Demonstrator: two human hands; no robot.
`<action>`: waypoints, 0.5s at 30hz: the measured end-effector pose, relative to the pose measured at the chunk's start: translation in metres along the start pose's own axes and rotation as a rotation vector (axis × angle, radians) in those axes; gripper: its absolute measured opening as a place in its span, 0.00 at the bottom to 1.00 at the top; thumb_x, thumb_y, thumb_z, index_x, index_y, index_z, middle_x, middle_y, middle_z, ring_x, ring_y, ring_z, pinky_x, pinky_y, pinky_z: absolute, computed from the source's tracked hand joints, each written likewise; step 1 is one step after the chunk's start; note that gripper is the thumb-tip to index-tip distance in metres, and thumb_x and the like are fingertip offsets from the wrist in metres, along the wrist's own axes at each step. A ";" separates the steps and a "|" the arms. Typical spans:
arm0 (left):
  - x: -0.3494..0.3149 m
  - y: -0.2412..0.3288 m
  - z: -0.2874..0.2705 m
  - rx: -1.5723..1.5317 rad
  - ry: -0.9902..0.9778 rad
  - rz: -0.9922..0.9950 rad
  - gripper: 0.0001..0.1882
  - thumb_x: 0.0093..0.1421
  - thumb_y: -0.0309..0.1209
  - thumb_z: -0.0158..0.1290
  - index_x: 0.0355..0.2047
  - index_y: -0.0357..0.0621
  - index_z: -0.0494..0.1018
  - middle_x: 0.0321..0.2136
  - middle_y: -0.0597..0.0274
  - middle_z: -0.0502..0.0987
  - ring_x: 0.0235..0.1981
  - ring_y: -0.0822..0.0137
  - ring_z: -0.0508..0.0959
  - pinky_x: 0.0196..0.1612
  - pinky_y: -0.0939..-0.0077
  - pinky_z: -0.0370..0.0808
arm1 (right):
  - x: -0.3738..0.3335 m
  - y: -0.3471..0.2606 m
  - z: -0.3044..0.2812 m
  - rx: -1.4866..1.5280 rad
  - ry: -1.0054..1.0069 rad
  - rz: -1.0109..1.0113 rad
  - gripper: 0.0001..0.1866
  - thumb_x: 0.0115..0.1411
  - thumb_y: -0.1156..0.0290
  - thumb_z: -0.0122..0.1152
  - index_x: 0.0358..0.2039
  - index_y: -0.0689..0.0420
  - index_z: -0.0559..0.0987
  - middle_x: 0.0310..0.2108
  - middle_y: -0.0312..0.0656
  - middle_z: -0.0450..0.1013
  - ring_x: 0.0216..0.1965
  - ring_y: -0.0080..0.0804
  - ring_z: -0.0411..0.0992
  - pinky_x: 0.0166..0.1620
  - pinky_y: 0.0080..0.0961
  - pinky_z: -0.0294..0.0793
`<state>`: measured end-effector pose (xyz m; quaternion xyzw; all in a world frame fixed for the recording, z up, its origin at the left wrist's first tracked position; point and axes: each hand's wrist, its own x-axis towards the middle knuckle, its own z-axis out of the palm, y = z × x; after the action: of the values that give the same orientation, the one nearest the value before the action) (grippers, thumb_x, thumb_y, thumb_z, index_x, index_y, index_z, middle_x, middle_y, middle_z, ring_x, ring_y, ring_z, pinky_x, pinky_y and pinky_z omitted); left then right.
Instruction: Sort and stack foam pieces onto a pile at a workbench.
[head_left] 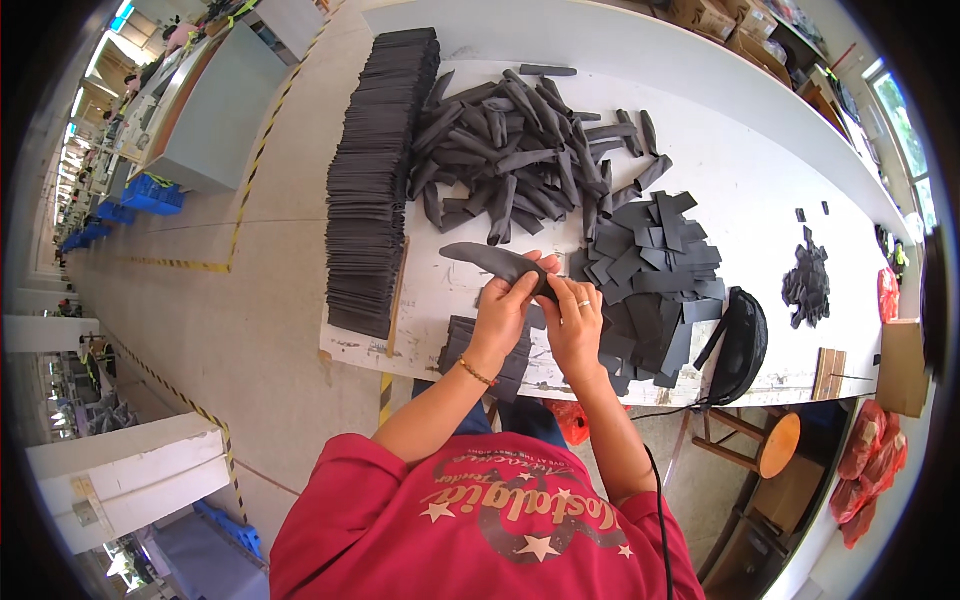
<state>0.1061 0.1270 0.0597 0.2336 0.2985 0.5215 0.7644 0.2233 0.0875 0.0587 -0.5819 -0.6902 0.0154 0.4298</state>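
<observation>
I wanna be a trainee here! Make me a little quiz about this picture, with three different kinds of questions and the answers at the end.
1. Pick one: the long neat stack lies on which side of the jumbled pile? a) left b) right
2. True or false: the left hand and right hand both touch the dark tapered piece.
3. Fill in: the seat of the stool is ____ in shape.

Key: 1 a; 2 true; 3 round.

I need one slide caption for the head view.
Left hand and right hand hold a curved, tapered dark-grey piece above a white, scuffed worktable.
</observation>
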 end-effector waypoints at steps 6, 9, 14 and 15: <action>0.011 -0.012 0.007 -0.219 0.003 -0.160 0.16 0.67 0.30 0.48 0.51 0.33 0.67 0.43 0.50 0.78 0.47 0.62 0.77 0.54 0.69 0.71 | 0.002 -0.008 0.008 0.014 0.032 0.050 0.20 0.50 0.76 0.66 0.45 0.60 0.73 0.37 0.46 0.73 0.37 0.45 0.70 0.41 0.39 0.66; 0.012 -0.006 0.010 -0.087 0.004 -0.089 0.15 0.67 0.32 0.49 0.50 0.35 0.69 0.42 0.50 0.78 0.45 0.63 0.78 0.54 0.68 0.72 | 0.009 -0.009 0.004 0.059 0.001 0.066 0.20 0.49 0.76 0.66 0.43 0.60 0.71 0.36 0.46 0.71 0.37 0.47 0.69 0.40 0.41 0.66; 0.018 0.002 -0.004 0.009 -0.043 0.012 0.15 0.67 0.39 0.49 0.41 0.38 0.72 0.39 0.50 0.79 0.49 0.58 0.77 0.54 0.67 0.71 | -0.016 0.005 -0.018 0.112 -0.191 0.096 0.20 0.47 0.77 0.68 0.39 0.60 0.69 0.40 0.50 0.69 0.41 0.51 0.69 0.43 0.42 0.70; 0.015 -0.005 -0.001 0.008 -0.039 0.010 0.15 0.67 0.39 0.49 0.41 0.38 0.72 0.39 0.50 0.79 0.49 0.58 0.77 0.54 0.67 0.71 | -0.016 0.005 -0.019 0.183 -0.199 0.106 0.20 0.46 0.78 0.69 0.39 0.60 0.69 0.40 0.51 0.69 0.41 0.53 0.69 0.43 0.42 0.71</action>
<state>0.1130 0.1389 0.0526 0.2486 0.2844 0.5195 0.7664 0.2376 0.0672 0.0590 -0.5716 -0.6934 0.1587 0.4090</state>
